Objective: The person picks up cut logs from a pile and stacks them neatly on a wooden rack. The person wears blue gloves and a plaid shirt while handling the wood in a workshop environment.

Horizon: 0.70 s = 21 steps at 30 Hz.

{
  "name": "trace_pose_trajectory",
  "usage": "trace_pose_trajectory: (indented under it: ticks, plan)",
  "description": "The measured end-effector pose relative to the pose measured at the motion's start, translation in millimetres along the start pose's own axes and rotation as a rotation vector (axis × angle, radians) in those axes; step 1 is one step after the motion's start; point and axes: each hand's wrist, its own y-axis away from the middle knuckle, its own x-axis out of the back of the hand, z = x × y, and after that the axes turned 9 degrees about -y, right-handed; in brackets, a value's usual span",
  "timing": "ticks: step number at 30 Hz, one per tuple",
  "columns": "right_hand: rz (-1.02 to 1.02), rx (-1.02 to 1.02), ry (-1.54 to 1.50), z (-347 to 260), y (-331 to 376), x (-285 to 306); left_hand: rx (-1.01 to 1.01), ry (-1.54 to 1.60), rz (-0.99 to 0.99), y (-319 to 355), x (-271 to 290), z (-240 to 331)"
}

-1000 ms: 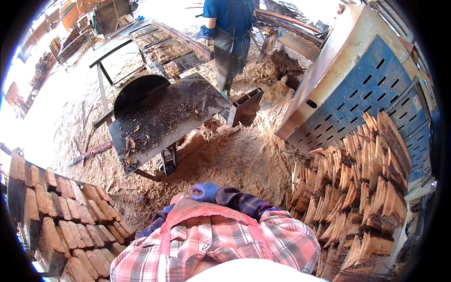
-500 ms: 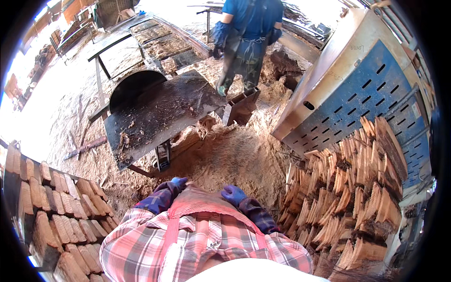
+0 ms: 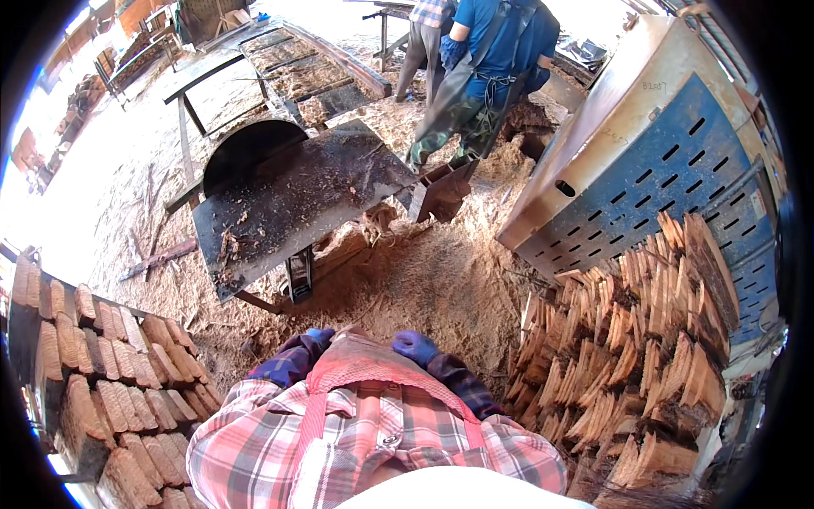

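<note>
My left hand (image 3: 320, 336), in a blue glove, is beside the left edge of my red apron (image 3: 352, 363); its fingers are mostly hidden. On the apron's other side my right hand (image 3: 415, 346), gloved in blue and purple, looks closed with curled fingers. Whether it grips anything cannot be made out. Dark plaid cuffs cover both wrists. Ahead of my hands stands a dark metal saw table (image 3: 297, 199), scattered with wood chips, with a large round dark blade or disc (image 3: 242, 153) upright at its far edge.
Stacked boards rise at the left (image 3: 127, 365), and a pile of split wood (image 3: 627, 339) at the right. Behind that pile leans a blue slotted metal cabinet (image 3: 644, 187). Sawdust (image 3: 424, 263) covers the ground. A co-worker in blue (image 3: 492, 68) stands beyond the table, another person (image 3: 424, 42) behind.
The co-worker in blue has shifted right and leans away. A second person in a plaid top has come into view. My hands stay at the apron, the right one slightly nearer it.
</note>
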Motion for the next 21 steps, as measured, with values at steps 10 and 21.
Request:
trace_pose_trajectory:
  ticks: [10, 21]
  plan:
    - [0.002, -0.028, 0.075, -35.7, -2.3, -3.8, -0.047, 0.195, -0.055, 0.0, -44.4, -36.4]
    - [-0.052, -0.053, 0.056, -21.1, -9.2, -0.3, -0.132, 0.259, -0.066, -15.4, -29.0, -23.5]
